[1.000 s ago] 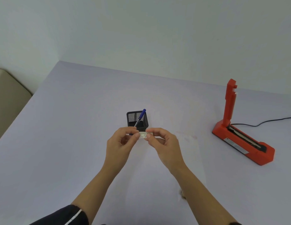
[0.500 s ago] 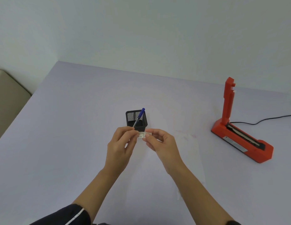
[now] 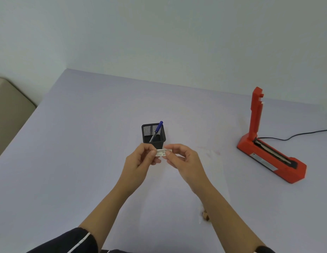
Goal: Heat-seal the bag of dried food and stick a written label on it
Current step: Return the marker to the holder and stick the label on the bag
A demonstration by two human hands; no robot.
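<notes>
Above the table, the label is pinched by the left hand and right hand. Its print is unreadable.

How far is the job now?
Writing looks done: the pen stands in the holder, and the label bears marks. In hand: left hand and right hand pinch the label. Left: sticking it on the bag. The sealer stands open; the seal itself cannot be told.
</notes>
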